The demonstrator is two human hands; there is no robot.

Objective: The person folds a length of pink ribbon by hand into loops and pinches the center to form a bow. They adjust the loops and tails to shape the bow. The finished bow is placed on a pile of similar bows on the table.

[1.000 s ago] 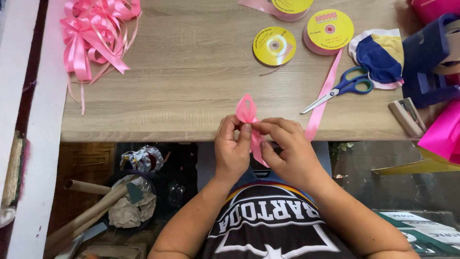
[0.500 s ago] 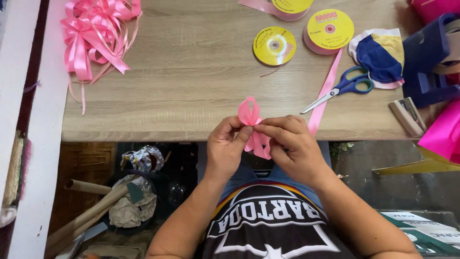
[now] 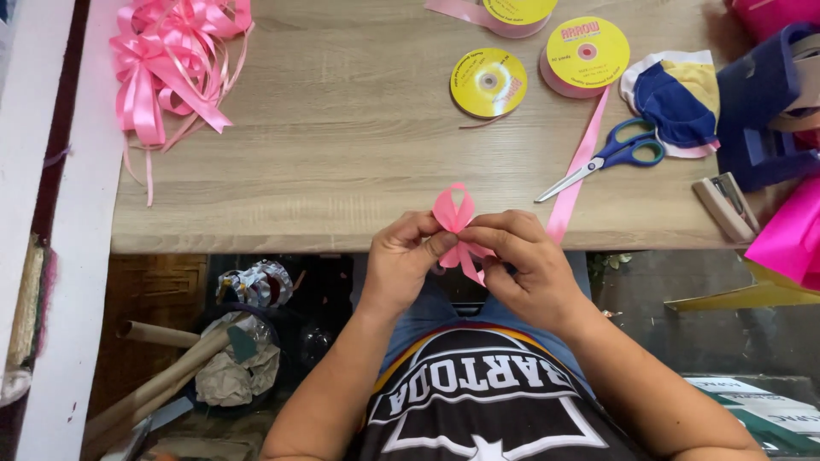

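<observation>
Both hands pinch a small pink ribbon loop (image 3: 452,212) just off the near edge of the wooden table (image 3: 342,128). My left hand (image 3: 405,260) grips its lower left side with thumb and fingers. My right hand (image 3: 523,260) presses the crossing point from the right. Two loops stand up above the fingers, and short pink tails hang below between the hands. A longer strip of pink ribbon (image 3: 579,166) lies on the table to the right, running down from a spool.
A pile of finished pink bows (image 3: 166,60) sits at the table's far left. Yellow-labelled ribbon spools (image 3: 489,83) (image 3: 586,53), blue-handled scissors (image 3: 611,158), a stapler (image 3: 724,207), folded cloth (image 3: 675,98) and pink paper (image 3: 790,239) crowd the right. Cardboard tubes (image 3: 162,376) lie below.
The ribbon has gone from one upright loop to two crossed loops. My hands stayed at the table edge, fingers shifting around the pinch point.
</observation>
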